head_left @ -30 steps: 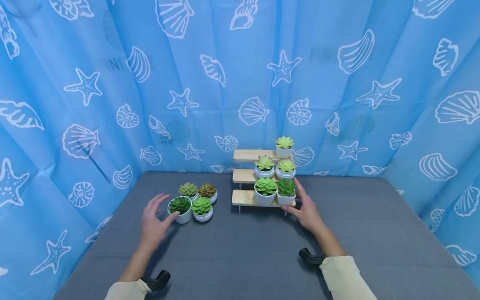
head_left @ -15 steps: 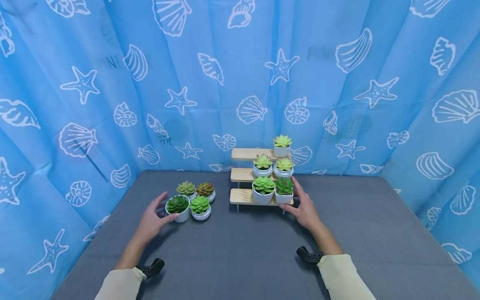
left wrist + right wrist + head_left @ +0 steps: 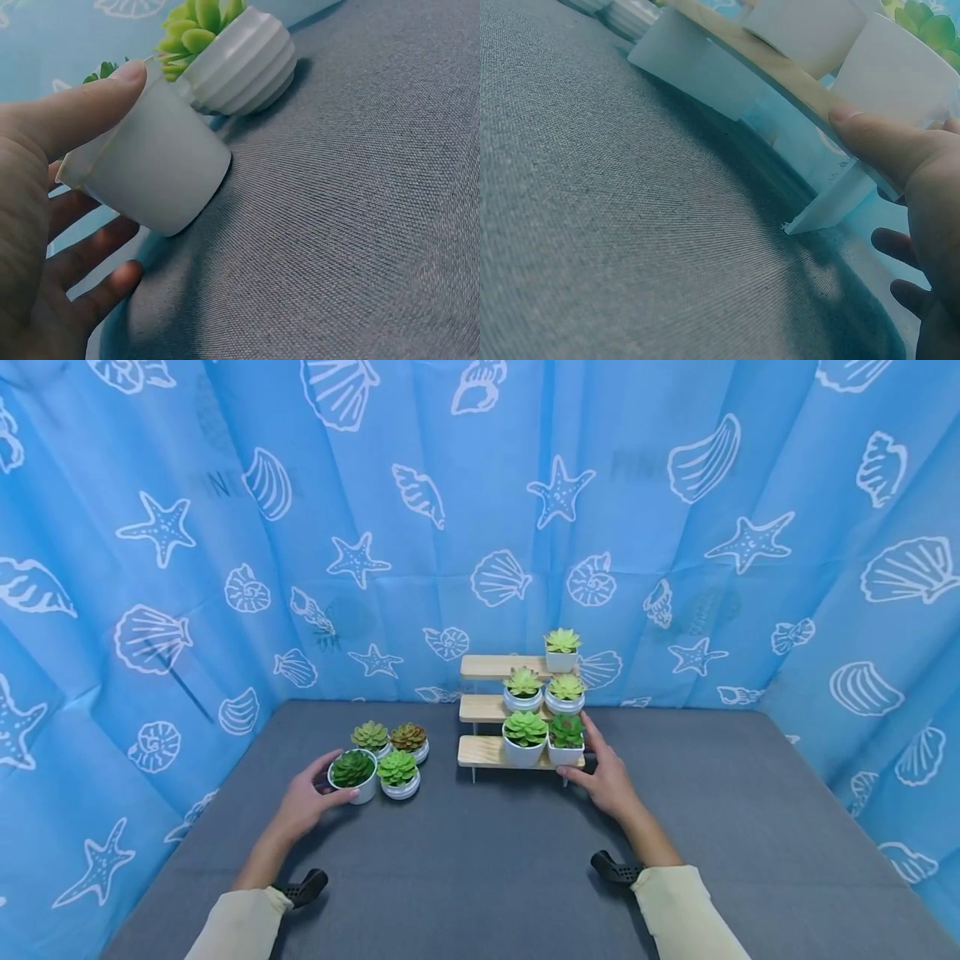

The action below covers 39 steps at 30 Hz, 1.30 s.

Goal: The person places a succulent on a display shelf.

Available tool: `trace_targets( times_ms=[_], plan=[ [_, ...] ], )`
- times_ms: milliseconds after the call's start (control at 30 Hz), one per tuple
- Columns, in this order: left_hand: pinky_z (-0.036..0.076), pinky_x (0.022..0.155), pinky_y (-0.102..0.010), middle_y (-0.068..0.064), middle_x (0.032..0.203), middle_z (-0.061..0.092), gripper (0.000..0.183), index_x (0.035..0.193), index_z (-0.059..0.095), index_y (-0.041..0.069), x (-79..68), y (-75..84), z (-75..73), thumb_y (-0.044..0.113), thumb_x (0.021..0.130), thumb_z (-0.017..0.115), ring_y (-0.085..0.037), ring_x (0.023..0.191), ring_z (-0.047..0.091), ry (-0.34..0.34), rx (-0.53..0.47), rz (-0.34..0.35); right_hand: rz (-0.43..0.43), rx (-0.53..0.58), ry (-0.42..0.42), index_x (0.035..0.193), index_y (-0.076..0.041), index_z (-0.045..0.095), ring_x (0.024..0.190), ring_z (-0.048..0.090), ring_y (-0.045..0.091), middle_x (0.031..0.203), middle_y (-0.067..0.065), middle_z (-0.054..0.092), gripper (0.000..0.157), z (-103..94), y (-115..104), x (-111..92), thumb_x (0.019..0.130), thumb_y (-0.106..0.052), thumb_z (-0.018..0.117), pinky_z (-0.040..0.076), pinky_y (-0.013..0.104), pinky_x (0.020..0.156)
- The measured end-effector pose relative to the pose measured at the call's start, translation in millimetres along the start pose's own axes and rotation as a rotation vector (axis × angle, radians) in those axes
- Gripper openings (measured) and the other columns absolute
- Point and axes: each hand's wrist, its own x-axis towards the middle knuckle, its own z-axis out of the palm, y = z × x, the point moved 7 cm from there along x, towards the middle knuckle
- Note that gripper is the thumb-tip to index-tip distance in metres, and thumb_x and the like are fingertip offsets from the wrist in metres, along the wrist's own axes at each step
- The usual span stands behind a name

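My left hand (image 3: 307, 800) grips a smooth white pot with a dark green succulent (image 3: 352, 770), thumb at the near rim. In the left wrist view the pot (image 3: 161, 157) tilts close over the cloth, with the lower fingers spread beneath. My right hand (image 3: 611, 783) holds the right end of a three-tier wooden plant stand (image 3: 483, 750). Its thumb (image 3: 877, 139) lies along the bottom board's front edge, while the index finger reaches up beside a square white pot with a green succulent (image 3: 566, 735). A round potted succulent (image 3: 524, 739) stands left of that one.
Beside the left hand are three ribbed white pots with succulents: light green (image 3: 370, 737), reddish-brown (image 3: 408, 739) and bright green (image 3: 398, 772). The middle tier bears two pots, the top tier a square pot (image 3: 562, 652). A blue shell-print curtain (image 3: 420, 577) borders the grey cloth-covered table (image 3: 465, 868).
My left fingers and thumb have closed in around the dark green succulent's pot. The right hand stays at the stand's end. The whole head view has shifted slightly.
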Motion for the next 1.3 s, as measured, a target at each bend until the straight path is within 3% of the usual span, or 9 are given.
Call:
trace_targets(
  times_ms=[233,500,933,1067,1233,1300],
  plan=[
    [0.048,0.083,-0.029,-0.024,0.131,0.054,0.074,0.144,0.041,-0.001,-4.7,3.8,-12.2,0.027,0.085,0.077,-0.032,0.112,0.054,0.023,0.009,-0.029,0.007,0.014,-0.009,0.157,-0.031,0.011,0.122,0.049,0.038,0.136,0.021,0.053,0.100,0.7,0.3,-0.8,0.084,-0.027,0.078,0.032,0.065,0.099],
    [0.043,0.086,-0.023,-0.021,0.138,0.048,0.072,0.147,0.039,0.004,-9.2,18.8,-29.7,0.029,0.089,0.073,-0.030,0.120,0.048,0.084,-0.065,-0.034,0.008,0.039,-0.007,0.157,-0.031,0.012,0.120,0.050,0.036,0.136,0.019,0.054,0.100,1.7,-0.9,-1.1,0.083,-0.028,0.079,0.033,0.063,0.099],
    [0.043,0.084,-0.012,-0.015,0.143,0.044,0.066,0.150,0.035,0.008,-5.0,58.6,-18.3,0.019,0.094,0.067,-0.016,0.120,0.045,0.139,-0.252,0.035,0.047,0.036,-0.022,0.158,-0.030,0.010,0.126,0.046,0.039,0.140,0.021,0.050,0.100,1.2,2.1,-2.7,0.084,-0.030,0.078,0.030,0.065,0.102],
    [0.043,0.088,-0.018,-0.014,0.143,0.044,0.068,0.150,0.035,0.008,-4.9,72.7,-9.5,0.020,0.093,0.069,-0.022,0.124,0.044,0.138,-0.295,0.032,0.046,0.035,-0.017,0.158,-0.028,0.011,0.126,0.046,0.040,0.140,0.021,0.050,0.100,0.4,1.9,-2.2,0.084,-0.029,0.078,0.030,0.065,0.102],
    [0.039,0.100,-0.043,-0.014,0.144,0.042,0.070,0.150,0.036,0.009,-3.2,88.8,3.4,0.021,0.091,0.071,-0.030,0.129,0.041,0.114,-0.356,-0.006,0.054,0.051,-0.016,0.157,-0.028,0.012,0.127,0.045,0.040,0.140,0.020,0.051,0.100,0.1,2.4,-1.9,0.083,-0.027,0.079,0.030,0.065,0.102],
    [0.037,0.101,-0.048,-0.014,0.145,0.041,0.070,0.150,0.036,0.009,-1.6,94.9,8.9,0.022,0.091,0.071,-0.031,0.130,0.040,0.100,-0.373,-0.018,0.054,0.051,-0.020,0.157,-0.029,0.012,0.127,0.045,0.040,0.140,0.020,0.050,0.100,0.5,2.3,-1.1,0.083,-0.028,0.079,0.030,0.065,0.102]
  ],
)
